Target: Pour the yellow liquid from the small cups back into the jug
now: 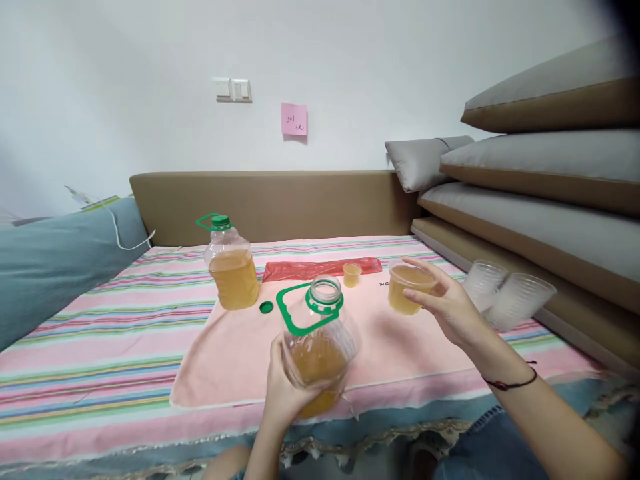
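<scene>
My left hand (pixel 287 393) is closed around the lower side of a clear plastic jug (pixel 320 357), which holds amber liquid. Its mouth is uncapped, and a green carry handle circles the neck. With my right hand (pixel 450 303) I grip a clear plastic cup (pixel 410 297) of the same-coloured liquid by its rim, raised over the pink cloth. A loose green cap (pixel 267 307) lies left of the jug. Farther back stands a small cup (pixel 352 277) with amber liquid in it.
A second jug (pixel 234 277), capped and partly full, stands at the left. Behind the small cup lies a red plastic bag (pixel 300 269). Stacks of clear cups (pixel 523 300) lean at the right beside piled cushions (pixel 545 160). The pink cloth (pixel 225 363) covers part of the striped sheet (pixel 115 347).
</scene>
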